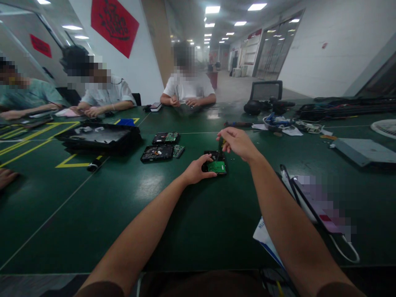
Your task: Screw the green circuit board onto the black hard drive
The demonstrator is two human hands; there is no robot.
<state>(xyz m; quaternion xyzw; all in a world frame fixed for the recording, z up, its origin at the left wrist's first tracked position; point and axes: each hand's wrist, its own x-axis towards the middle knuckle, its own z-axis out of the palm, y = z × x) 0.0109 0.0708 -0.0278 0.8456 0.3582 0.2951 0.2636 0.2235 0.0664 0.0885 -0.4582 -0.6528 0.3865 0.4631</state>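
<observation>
A black hard drive (223, 156) with a green circuit board (217, 167) on its upper face lies flat on the table in front of me. My left hand (198, 170) grips it from the left, fingers along the far side and thumb at the near edge. Above the drive, my right hand (236, 142) is closed around a screwdriver (220, 145) with a dark and yellow handle. Its shaft points down at the drive's far part; the tip is too small to make out. A few tiny bits, possibly screws, lie just right of the drive.
Two more hard drives (157, 153) and a loose circuit board (178, 151) lie left. Farther left is a black tray (99, 135). Another screwdriver (238, 124) lies behind my right hand, a phone (318, 202) on the right. Several people sit across the table (93, 218).
</observation>
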